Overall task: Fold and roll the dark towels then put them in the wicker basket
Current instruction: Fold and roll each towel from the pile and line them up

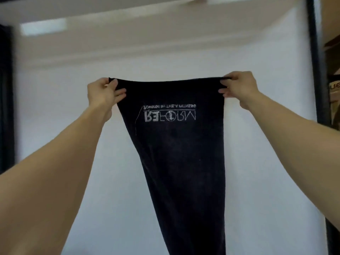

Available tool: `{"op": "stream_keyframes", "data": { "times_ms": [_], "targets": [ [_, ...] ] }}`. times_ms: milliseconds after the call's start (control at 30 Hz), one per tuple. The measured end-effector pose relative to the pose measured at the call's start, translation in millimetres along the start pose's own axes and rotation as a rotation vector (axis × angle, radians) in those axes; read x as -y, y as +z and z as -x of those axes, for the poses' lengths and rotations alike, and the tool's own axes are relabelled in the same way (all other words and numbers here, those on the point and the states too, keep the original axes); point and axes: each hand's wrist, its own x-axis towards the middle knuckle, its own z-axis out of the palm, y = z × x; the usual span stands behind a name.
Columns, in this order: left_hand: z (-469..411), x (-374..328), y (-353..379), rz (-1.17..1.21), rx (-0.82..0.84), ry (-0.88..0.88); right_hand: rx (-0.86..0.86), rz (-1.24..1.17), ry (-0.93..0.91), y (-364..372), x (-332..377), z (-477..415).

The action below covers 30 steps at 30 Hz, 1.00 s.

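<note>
A dark towel hangs full length in front of me, held up by its top edge. White embroidered lettering near the top reads upside down and mirrored. My left hand pinches the top left corner. My right hand pinches the top right corner. The top edge is stretched nearly straight between the two hands, and the cloth narrows as it drops out of the bottom of the view. No wicker basket is in view.
A white wall fills the background, with a cornice and ceiling above. A dark vertical frame stands at the right, with shelves and boxes beyond it. Another dark frame runs down the left edge.
</note>
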Motion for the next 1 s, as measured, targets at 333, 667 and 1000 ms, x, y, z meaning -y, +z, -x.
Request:
{"op": "stream_keyframes", "data": {
  "times_ms": [333,667,1000],
  "targets": [
    [18.9,-51.2,-7.4,0.059,0.052,0.134,-0.019,-0.215,-0.119,-21.0,34.5,23.4],
    [111.2,-113.7,-97.9,-0.038,-0.009,0.167,0.042,-0.132,-0.129,-56.4,119.4,190.4],
    [207.0,-92.8,-182.7,-0.266,0.105,-0.015,0.082,-0.003,0.219,-64.1,122.2,296.6]
  ]
}}
